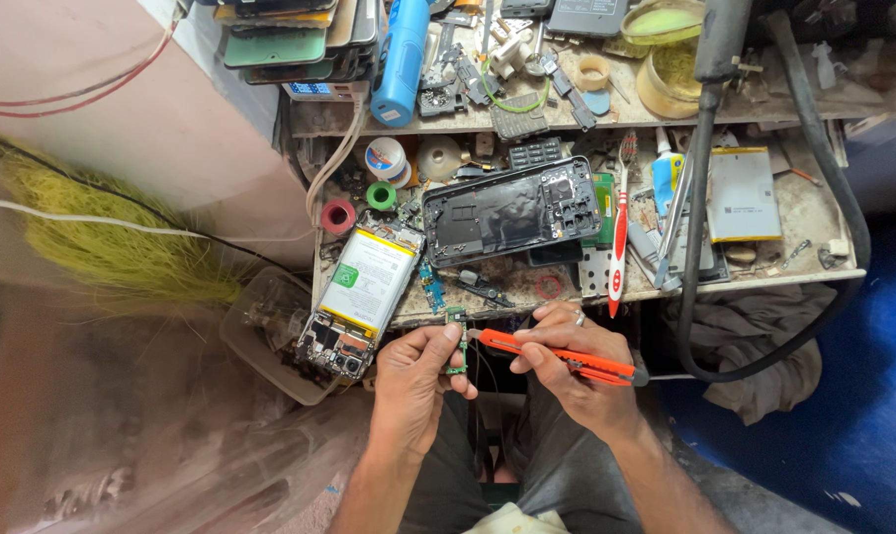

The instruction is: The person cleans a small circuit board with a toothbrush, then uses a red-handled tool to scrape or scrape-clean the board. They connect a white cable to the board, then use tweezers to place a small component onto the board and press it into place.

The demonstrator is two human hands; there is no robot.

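My left hand pinches a small green circuit board upright between thumb and fingers, just below the bench edge. My right hand grips an orange utility knife, its tip touching the board's right side. An opened phone with a white battery lies tilted at the bench's left edge, beside my left hand. A black phone back frame rests on the bench above both hands.
The cluttered wooden bench holds a red-and-white toothbrush, a loose battery, tape rolls and small parts. A thick black hose hangs at the right. A clear plastic tub sits below left.
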